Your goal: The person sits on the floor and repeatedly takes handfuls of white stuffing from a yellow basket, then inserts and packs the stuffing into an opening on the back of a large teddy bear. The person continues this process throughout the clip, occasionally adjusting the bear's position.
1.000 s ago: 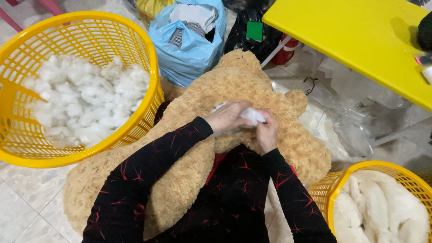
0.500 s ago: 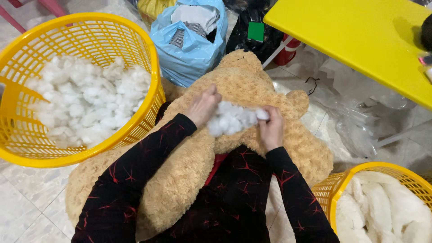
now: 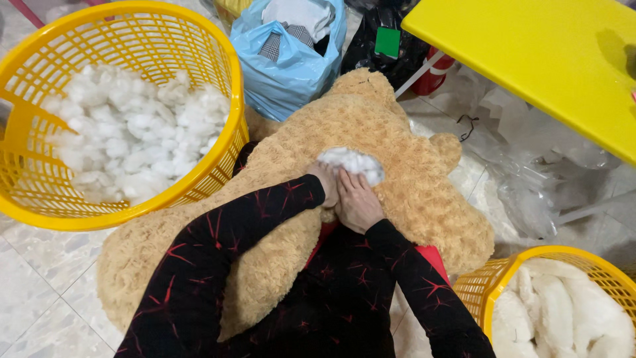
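The bear (image 3: 391, 152) is tan plush, curly and matt. White stuffing (image 3: 353, 162) at its seam looks fluffy, like the fibre in the glossy yellow plastic lattice basket (image 3: 218, 40). The bag (image 3: 291, 73) is thin, shiny blue plastic. The worktop (image 3: 550, 59) is smooth yellow. The floor (image 3: 40, 292) is polished pale tile.

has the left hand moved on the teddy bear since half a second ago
Yes. The left hand has dropped from the upper side of the white stuffing toward the person's body, now beside the right hand on the teddy bear.
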